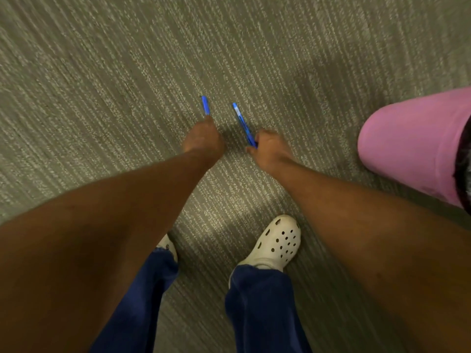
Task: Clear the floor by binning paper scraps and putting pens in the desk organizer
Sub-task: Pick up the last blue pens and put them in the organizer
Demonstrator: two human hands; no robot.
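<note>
No legible markings; left hand (204,137) grips one blue pen (205,105), right hand (269,149) grips another blue pen (243,124), both arms extended downward over carpet (102,85).

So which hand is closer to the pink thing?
Right. The right hand, gripping a blue pen, is nearer the pink thing; the left hand with its own pen is farther away.

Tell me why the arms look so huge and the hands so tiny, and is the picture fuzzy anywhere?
In the head view the wide lens stretches what is near, so the forearms bulge while the left hand and right hand shrink; the carpet smears toward the edges; the two blue pens look slightly soft; dim shadows lie between the hands and beside the white clog.
</note>
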